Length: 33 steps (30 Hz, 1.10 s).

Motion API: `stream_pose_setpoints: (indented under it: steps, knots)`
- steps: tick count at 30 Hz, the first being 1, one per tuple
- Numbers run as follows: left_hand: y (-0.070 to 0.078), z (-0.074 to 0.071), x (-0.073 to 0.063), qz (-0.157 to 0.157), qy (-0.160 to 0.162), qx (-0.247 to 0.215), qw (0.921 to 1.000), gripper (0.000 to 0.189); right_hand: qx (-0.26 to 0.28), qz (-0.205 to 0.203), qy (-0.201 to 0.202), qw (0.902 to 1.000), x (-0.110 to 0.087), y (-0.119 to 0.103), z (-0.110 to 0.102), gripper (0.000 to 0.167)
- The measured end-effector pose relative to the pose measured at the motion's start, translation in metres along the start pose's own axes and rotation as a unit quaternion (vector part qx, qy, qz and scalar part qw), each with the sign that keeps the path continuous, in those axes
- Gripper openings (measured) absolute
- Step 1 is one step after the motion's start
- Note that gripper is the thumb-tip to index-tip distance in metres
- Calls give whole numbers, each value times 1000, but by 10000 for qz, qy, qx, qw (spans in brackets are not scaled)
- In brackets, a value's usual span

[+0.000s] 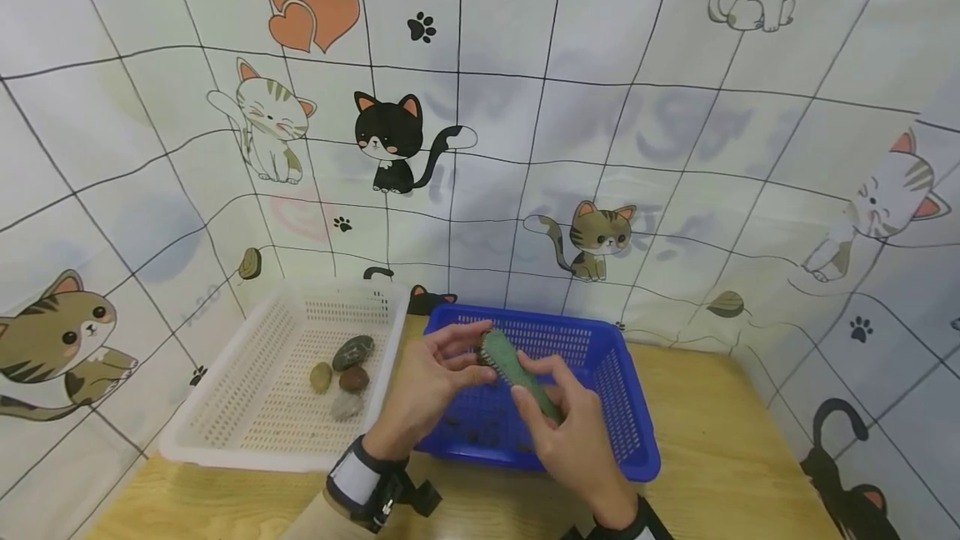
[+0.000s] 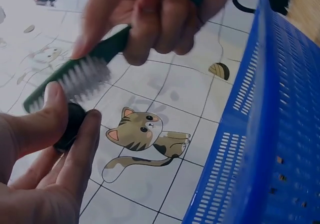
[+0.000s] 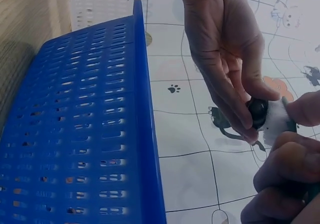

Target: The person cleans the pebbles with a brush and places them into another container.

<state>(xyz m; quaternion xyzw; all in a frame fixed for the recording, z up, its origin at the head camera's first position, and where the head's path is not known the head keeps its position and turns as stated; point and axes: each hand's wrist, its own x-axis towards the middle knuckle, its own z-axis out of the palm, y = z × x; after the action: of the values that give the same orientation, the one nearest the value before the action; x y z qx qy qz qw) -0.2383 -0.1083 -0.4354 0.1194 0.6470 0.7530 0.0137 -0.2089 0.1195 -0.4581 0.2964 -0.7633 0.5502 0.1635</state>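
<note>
My left hand (image 1: 427, 382) pinches a dark, smooth stone (image 2: 71, 128) between thumb and fingertips. In my right hand (image 1: 573, 432) is a green scrubbing brush (image 1: 508, 363), gripped by its handle with the thumb laid along its back. The brush's pale bristles (image 2: 85, 76) lie against the stone in the left wrist view. Both hands are above a blue perforated basket (image 1: 637, 432). Several small dark pieces, perhaps stones, show in the basket; their detail is too dim to make out. From the head view the brush and fingers mostly hide the held stone.
To the left stands a white perforated basket (image 1: 247, 458) with several stones inside, among them a dark green stone (image 1: 353, 352) and a reddish-brown stone (image 1: 354, 378). Both baskets rest on a wooden table (image 1: 712, 432). A cat-printed sheet (image 1: 495, 123) hangs behind and at the sides.
</note>
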Motion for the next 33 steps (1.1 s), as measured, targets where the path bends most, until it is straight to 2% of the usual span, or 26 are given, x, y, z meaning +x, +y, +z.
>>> stream_pose_setpoints:
  steps: [3, 6, 9, 13, 18, 21, 26, 29, 33]
  knots:
    - [-1, 2, -2, 115, -123, 390, 9991, 63, -95, -117, 64, 9999, 2, 0, 0, 30]
    - [-1, 5, -2, 250, -228, 570, 9978, 64, -115, -76, 223, 9997, 4, -1, -3, 30]
    - [0, 6, -3, 280, -232, 496, 9981, 66, -70, 106, 300, 9995, 5, -1, -7, 30]
    - [0, 5, -3, 169, -105, 337, 9992, 66, 47, 335, 204, 9992, 3, -3, -8, 28]
    - [-1, 2, -1, 169, 27, 102, 9998, 66, 196, 28, -127, 9997, 0, -4, -8, 30]
    - [-1, 1, -1, 275, 18, 313, 9991, 66, 214, -137, -169, 9995, 0, -4, -7, 29]
    - [-1, 4, -4, 457, -168, 826, 9954, 62, 213, 28, 130, 9997, 1, -3, -10, 29]
    - [0, 5, -5, 448, -233, 713, 9962, 63, 253, 80, 187, 9995, 1, -2, -12, 29]
    - [0, 5, -5, 341, -50, 353, 9988, 64, 353, 49, 56, 9993, 0, -2, -10, 27]
